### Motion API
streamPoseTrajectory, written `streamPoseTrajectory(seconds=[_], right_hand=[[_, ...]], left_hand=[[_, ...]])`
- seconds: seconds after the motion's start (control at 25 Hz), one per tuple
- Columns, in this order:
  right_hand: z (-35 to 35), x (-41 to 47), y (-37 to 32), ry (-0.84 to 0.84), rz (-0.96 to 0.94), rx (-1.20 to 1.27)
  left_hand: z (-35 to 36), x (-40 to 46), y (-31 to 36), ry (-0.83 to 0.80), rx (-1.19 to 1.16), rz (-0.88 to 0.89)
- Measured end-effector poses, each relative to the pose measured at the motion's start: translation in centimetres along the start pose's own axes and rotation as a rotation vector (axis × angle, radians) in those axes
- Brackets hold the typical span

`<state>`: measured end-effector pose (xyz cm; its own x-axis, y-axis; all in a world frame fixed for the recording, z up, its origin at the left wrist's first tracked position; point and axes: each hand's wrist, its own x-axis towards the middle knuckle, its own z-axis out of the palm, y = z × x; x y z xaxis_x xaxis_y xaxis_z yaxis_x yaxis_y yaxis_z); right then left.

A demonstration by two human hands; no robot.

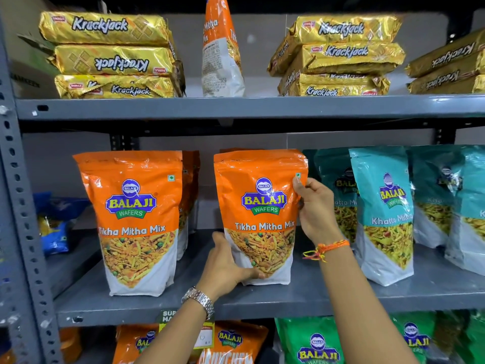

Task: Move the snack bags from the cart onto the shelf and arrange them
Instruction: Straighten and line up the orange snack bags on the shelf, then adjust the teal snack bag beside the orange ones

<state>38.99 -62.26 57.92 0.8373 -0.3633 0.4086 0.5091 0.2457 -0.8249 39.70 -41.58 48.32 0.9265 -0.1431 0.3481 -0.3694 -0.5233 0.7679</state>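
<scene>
Snack bag (259,216), the orange one, stands upright on the middle shelf (262,298); both hands hold it so it faces front and does not tip; the left hand (225,266) cups its bottom corner, fingers wrapped around it; the right hand (315,208) pinches its upper side edge. Another orange bag (136,222) stands apart to the left; teal bags (383,214) crowd close on the right, so there is little room that way.
</scene>
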Motion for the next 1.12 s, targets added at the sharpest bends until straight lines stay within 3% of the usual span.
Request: streamPoseTrajectory(seconds=[0.24,0.56,0.76,0.84,0.92,1.0,1.12], right_hand=[[0.6,0.6,0.6,0.098,-0.065,0.005],[0.0,-0.1,0.2,0.055,-0.050,-0.059],[-7.7,-3.9,-0.4,0.362,-0.389,-0.179],[-13.5,-4.4,-1.5,0.499,-0.420,-0.143],[-19.2,-3.5,-2.2,0.561,-0.340,-0.156],[-23.2,-2.1,-1.9,0.527,-0.182,-0.236],[-27.0,0.1,-1.7,0.268,0.051,-0.295]], left_hand=[[-0.5,-0.2,0.3,0.018,0.179,0.000],[-0.5,-1.1,0.3,0.063,0.138,0.024],[1.8,-5.2,2.9,0.595,0.076,0.319],[3.3,-6.4,5.3,0.665,-0.005,0.477],[6.0,-7.1,8.0,0.571,-0.103,0.526],[9.2,-7.3,10.8,0.306,-0.285,0.400],[15.3,-6.0,14.4,-0.085,-0.396,0.179]])
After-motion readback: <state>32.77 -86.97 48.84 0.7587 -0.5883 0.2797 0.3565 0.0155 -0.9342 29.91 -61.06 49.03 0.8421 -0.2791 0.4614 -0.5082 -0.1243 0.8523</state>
